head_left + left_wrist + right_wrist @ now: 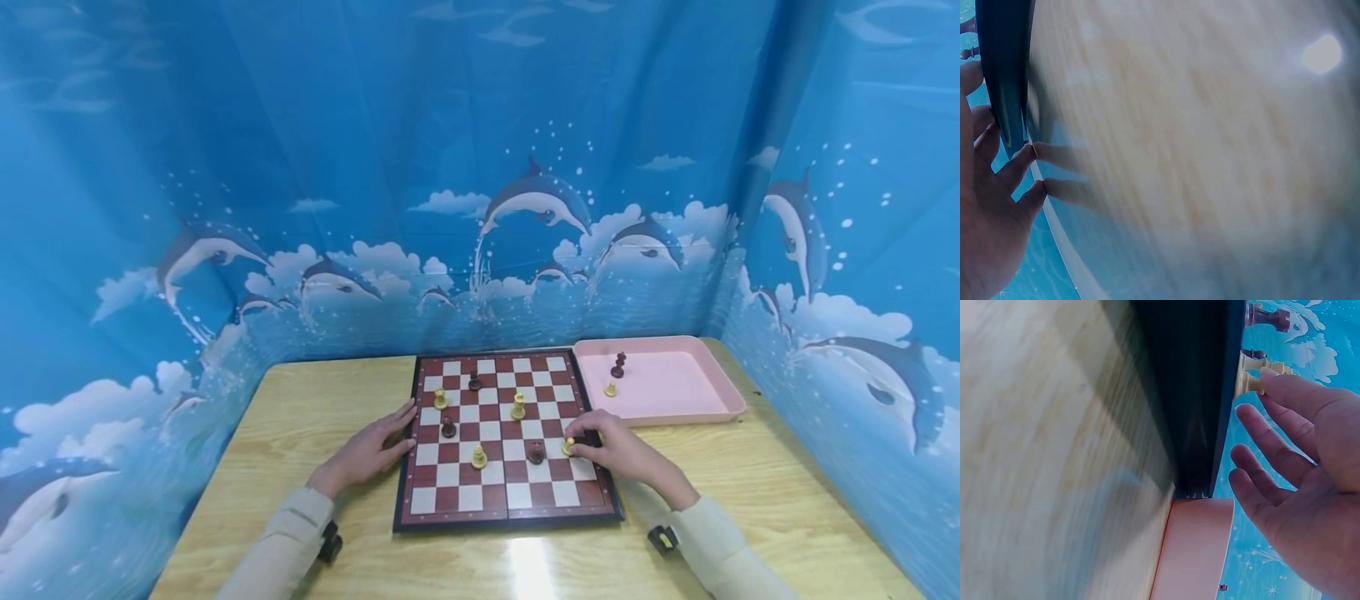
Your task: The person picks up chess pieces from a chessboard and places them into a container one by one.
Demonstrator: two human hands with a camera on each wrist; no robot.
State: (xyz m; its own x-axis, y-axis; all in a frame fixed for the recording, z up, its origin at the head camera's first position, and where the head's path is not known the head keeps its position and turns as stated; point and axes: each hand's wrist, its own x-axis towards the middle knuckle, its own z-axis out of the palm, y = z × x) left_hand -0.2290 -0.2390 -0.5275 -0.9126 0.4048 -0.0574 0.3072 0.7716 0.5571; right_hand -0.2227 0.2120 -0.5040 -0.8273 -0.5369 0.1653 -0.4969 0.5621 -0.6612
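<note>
A red-and-white chessboard (pixel 480 498) with a dark frame lies on the table. My right hand (pixel 618 446) pinches a small gold pawn (pixel 568 447) between thumb and index finger near the board's right side; the other fingers are spread apart. In the right wrist view, the gripped pawn (pixel 1249 383) shows at the thumb tip. A dark rook (pixel 536 452) stands just left of it. My left hand (pixel 367 450) rests against the board's left edge, fingers extended, holding nothing. Other gold pieces (pixel 518 407) and dark pieces (pixel 447 427) stand upright on the squares.
Touching the board's upper right side is a pink tray (pixel 690 404). Inside it are a tall dark piece (pixel 618 365) and a small gold piece (pixel 611 389). A blue dolphin-print curtain (pixel 375 167) encloses the wooden table (pixel 322 392) at the back and sides.
</note>
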